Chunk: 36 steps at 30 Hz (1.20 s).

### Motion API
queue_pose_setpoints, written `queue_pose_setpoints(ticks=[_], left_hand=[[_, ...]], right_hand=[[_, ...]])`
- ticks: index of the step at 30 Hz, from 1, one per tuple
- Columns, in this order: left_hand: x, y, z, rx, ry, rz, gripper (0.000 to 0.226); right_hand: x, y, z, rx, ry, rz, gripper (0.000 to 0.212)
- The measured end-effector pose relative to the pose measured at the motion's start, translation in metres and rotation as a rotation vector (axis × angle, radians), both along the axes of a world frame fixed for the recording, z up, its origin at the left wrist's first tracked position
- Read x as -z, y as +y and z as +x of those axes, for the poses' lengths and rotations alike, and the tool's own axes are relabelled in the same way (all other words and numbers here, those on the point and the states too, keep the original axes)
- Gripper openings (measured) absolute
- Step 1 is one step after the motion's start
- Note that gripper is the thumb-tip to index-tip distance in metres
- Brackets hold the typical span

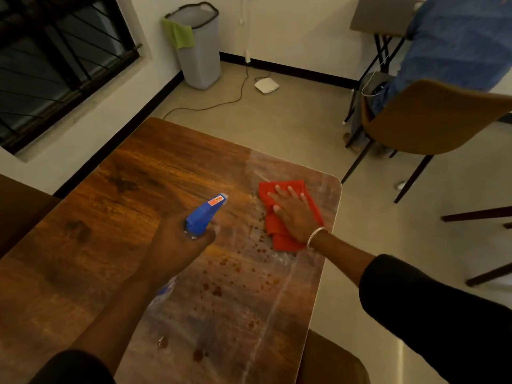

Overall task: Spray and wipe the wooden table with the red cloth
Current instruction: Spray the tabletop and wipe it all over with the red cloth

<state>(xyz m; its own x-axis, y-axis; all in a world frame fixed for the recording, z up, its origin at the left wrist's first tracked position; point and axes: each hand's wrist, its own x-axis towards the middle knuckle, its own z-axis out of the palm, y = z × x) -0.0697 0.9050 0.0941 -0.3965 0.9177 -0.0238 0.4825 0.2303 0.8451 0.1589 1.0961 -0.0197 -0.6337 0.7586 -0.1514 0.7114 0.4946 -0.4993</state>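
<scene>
Nearest the lens, the left hand (180, 239) grips a spray bottle (203, 214) by its neck, fingers curled round the blue trigger head. That head's long axis runs away from the person and a little toward the right hand, with the nozzle tip pointing out over the middle of the wooden table (110, 217). Most of the bottle's clear body is hidden beneath the left wrist and forearm; only a pale sliver shows under the arm, and the small orange label near the nozzle is too small to read.

Well apart from it, the right hand (293, 212) lies flat with fingers spread and straight, palm pressing on the red cloth (282, 234). The cloth is folded and lies near the table's far right corner, its long axis running from the person toward the far edge; part of it is covered by the palm. A silver bangle (315, 238) circles the right wrist.

Between and below the two hands, dark droplets (216, 289) speckle the wood, and a pale streaky sheen covers the boards around the cloth.

Beyond the right hand stands a brown chair (432, 123), with a person in blue cut off by the frame's edge. Beyond the left hand, a grey bin (199, 51) carries a green cloth (178, 33) over its rim.
</scene>
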Motion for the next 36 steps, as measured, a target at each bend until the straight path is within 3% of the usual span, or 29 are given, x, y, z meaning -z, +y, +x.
queue_pose_setpoints(ticks=[3,8,12,16,20,25,30,33,35,36], left_hand=[[-0.007,0.009,0.003,-0.053,-0.009,0.097,0.023],[-0.012,0.022,0.006,-0.149,-0.048,0.215,0.045],[-0.014,0.025,0.003,-0.146,-0.074,0.248,0.028],[-0.008,0.025,-0.004,-0.204,-0.056,0.209,0.020],[-0.003,0.029,-0.004,-0.249,-0.033,0.242,0.017],[-0.012,0.049,-0.008,-0.282,-0.032,0.311,0.025],[-0.009,0.056,-0.013,-0.285,-0.076,0.315,0.013],[-0.008,0.048,-0.019,-0.298,-0.092,0.351,0.023],[-0.009,0.045,-0.021,-0.332,-0.052,0.362,0.011],[-0.011,0.046,-0.021,-0.361,-0.026,0.370,0.023]], right_hand=[[0.018,-0.046,-0.004,-0.129,-0.162,0.120,0.056],[0.031,-0.103,0.015,-0.356,-0.152,0.224,0.066],[0.031,-0.069,0.021,-0.232,-0.222,0.255,0.066],[0.021,-0.015,-0.036,-0.011,-0.254,0.166,0.069],[0.022,-0.018,-0.081,-0.159,-0.243,0.211,0.077],[0.034,-0.058,-0.043,-0.365,-0.143,0.269,0.074],[0.027,-0.019,-0.002,-0.201,-0.268,0.256,0.065],[0.018,0.031,-0.034,0.017,-0.271,0.235,0.065],[0.013,0.055,-0.073,0.106,-0.235,0.174,0.067],[0.012,0.057,-0.092,0.104,-0.221,0.153,0.068]])
